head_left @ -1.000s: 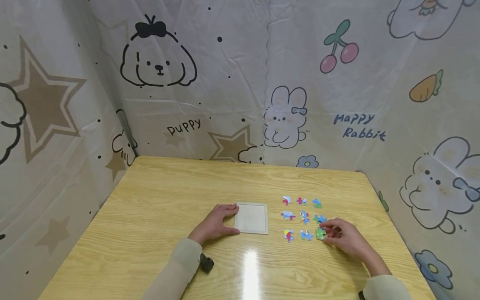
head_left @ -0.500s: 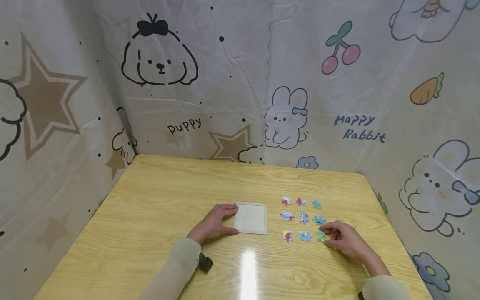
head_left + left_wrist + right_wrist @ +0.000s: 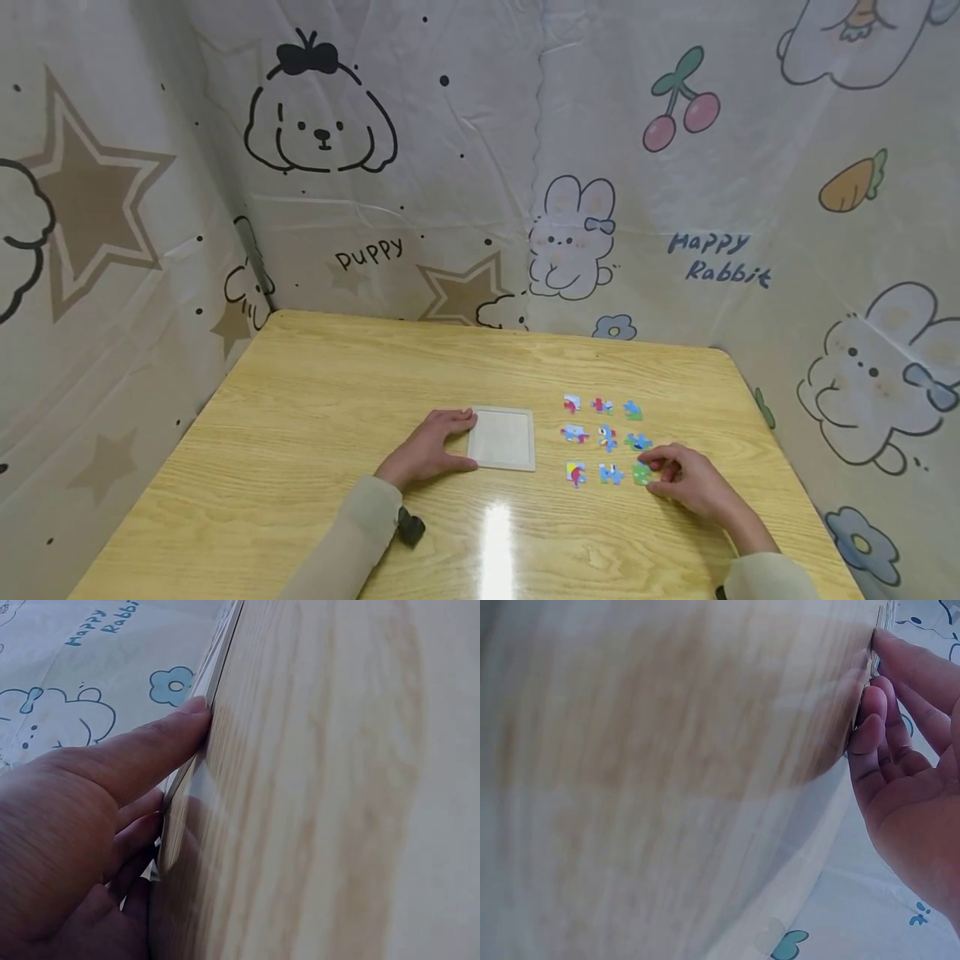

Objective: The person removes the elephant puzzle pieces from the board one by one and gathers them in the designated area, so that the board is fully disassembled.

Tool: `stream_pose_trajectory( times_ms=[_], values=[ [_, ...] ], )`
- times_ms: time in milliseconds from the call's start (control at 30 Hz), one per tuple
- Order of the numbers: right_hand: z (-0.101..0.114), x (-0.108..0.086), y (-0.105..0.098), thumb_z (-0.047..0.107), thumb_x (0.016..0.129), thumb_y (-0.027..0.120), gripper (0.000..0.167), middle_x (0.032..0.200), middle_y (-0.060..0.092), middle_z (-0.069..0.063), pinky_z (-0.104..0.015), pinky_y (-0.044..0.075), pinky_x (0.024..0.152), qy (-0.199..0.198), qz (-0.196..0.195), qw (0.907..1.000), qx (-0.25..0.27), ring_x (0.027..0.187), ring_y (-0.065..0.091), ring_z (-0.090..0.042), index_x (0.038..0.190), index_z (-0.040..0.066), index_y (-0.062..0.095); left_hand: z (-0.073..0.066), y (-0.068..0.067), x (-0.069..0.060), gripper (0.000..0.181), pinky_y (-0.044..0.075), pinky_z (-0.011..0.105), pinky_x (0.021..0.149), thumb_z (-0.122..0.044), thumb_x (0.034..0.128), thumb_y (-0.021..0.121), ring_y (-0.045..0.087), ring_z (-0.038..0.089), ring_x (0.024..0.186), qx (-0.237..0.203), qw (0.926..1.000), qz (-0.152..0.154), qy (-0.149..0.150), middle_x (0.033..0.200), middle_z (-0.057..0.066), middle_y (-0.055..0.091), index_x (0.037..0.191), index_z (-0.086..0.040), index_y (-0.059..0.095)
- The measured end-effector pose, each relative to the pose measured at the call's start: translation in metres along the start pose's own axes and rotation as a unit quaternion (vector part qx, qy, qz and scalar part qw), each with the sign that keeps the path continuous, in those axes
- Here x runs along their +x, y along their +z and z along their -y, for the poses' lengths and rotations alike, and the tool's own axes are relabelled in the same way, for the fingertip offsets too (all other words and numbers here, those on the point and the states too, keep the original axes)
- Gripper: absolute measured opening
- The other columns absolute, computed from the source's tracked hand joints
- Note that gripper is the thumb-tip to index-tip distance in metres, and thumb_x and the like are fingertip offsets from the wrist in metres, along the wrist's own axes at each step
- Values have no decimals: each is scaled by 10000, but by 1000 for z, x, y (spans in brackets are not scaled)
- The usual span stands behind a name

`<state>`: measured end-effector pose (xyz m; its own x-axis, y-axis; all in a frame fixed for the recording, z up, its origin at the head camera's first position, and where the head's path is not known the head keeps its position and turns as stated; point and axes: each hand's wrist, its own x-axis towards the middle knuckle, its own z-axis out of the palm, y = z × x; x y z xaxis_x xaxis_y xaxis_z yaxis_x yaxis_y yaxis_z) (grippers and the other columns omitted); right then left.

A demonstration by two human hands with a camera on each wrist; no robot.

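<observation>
A square, light wooden puzzle tray (image 3: 532, 442) lies flat on the table, its inside bare. My left hand (image 3: 429, 447) holds the tray's left side, with the thumb at the near corner and the fingers at the far corner. To the right, my right hand (image 3: 693, 481) pinches a green jigsaw piece (image 3: 641, 474) at its right edge; the piece lies on the table. Other jigsaw pieces stand apart in rows, among them a blue one (image 3: 638, 442) just beyond the right fingertips and a blue-white one (image 3: 611, 473) to the left. Both wrist views show fingertips low at the tabletop.
The wooden table (image 3: 337, 367) reaches back to a patterned cloth (image 3: 465, 192) that hangs behind and at both sides. A yellow-red jigsaw piece (image 3: 575, 474) lies nearest the tray. A bright light reflection (image 3: 496, 550) shows on the near tabletop.
My right hand has shifted very slightly at the green jigsaw piece. The left hand and the tray stay in place; the head view has moved a little.
</observation>
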<state>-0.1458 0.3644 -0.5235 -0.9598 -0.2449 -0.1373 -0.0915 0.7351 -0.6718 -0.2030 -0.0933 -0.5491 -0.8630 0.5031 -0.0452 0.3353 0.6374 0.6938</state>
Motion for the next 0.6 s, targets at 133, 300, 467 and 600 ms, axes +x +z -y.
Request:
stream_pose_trajectory(
  times_ms=[133, 300, 467, 600],
  values=[
    [0, -1, 0, 87, 869, 824, 397, 1140, 663, -99, -234, 504, 691, -4, 16, 10000, 18, 836, 554, -95, 1243, 32, 703, -1, -1, -1, 797, 304, 530, 1241, -384, 891, 823, 331, 317, 1522, -9, 10000, 24, 29, 1643, 50, 417, 1548, -96, 478],
    [1, -1, 0, 83, 864, 826, 401, 1140, 662, -102, -234, 502, 686, -2, 9, 10000, 20, 840, 552, -99, 1242, 29, 703, -1, -2, -1, 802, 312, 537, 1234, -394, 894, 817, 334, 323, 1518, -7, 9999, 19, 123, 1643, 59, 417, 1551, -90, 474],
    [1, -1, -1, 86, 863, 828, 408, 1135, 656, -100, -234, 498, 682, 13, 20, 10000, 12, 838, 549, -98, 1246, 29, 700, 0, -2, -1, 800, 312, 526, 1239, -400, 892, 819, 335, 316, 1520, 0, 9999, 9, 125, 1642, 51, 419, 1553, -104, 477],
    [3, -1, -1, 87, 860, 831, 424, 1137, 657, -103, -235, 495, 678, 23, 40, 10000, 28, 835, 549, -102, 1256, 23, 694, 2, 0, 0, 796, 319, 532, 1233, -400, 884, 827, 345, 322, 1513, -17, 10000, -48, 81, 1634, 57, 433, 1546, -113, 492]
  ],
)
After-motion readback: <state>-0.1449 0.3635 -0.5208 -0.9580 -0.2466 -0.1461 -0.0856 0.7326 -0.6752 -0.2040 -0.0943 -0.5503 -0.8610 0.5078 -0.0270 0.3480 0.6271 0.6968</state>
